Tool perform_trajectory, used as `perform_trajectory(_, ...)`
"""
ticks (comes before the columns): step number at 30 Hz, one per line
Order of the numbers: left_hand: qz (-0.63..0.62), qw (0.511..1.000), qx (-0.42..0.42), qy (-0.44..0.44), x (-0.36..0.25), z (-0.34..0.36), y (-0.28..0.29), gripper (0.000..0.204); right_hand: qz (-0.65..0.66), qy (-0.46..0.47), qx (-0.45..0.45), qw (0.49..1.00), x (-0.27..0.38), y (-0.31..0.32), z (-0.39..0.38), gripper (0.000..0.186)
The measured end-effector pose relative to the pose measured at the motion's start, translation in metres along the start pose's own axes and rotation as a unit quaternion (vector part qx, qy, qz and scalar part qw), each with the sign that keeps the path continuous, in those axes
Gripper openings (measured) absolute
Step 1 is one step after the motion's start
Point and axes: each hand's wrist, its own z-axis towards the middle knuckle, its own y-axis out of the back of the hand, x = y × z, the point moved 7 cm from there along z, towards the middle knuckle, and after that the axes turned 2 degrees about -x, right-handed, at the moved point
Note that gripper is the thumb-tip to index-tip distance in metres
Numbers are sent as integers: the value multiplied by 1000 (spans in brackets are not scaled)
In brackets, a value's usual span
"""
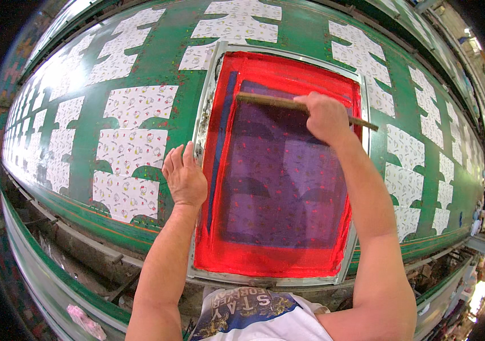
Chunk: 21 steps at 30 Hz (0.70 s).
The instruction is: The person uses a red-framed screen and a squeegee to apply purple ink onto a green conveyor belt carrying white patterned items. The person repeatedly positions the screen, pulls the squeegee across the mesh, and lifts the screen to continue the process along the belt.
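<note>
A screen-printing frame (281,262) lies on the long green table in front of me. Its metal border surrounds a purple mesh with bright red ink around the edges and small red specks across the middle. Near the far end of the mesh, my right hand (326,118) is closed on the long wooden edge of a squeegee (265,101), which lies crosswise and sticks out past the frame's right side. My left hand (185,175) rests at the frame's left border with its fingers stretched out, holding nothing. Cut fabric pieces show dimly through the mesh.
White printed fabric pieces (130,149) lie in rows on the green table (188,102), left, right and beyond the frame. A rail (100,250) runs along the near side. Another green table edge (55,284) is at lower left, with a pinkish crumpled cloth (85,321) beside it.
</note>
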Motion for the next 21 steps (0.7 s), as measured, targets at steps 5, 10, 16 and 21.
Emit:
perform_trajectory(5,3,1000,-16,1,-2,1,4,53,-30,-36,-23,999,-27,3,59,44)
perform_trajectory(10,-3,1000,-22,-3,-2,1,4,51,-29,-29,64,997,-40,-12,86,45)
perform_trajectory(16,-7,1000,10,2,2,1,-2,52,5,-41,150,988,-50,-12,102,54)
perform_trajectory(21,-15,1000,-4,-1,2,2,0,52,-9,-11,192,981,-29,-12,77,45)
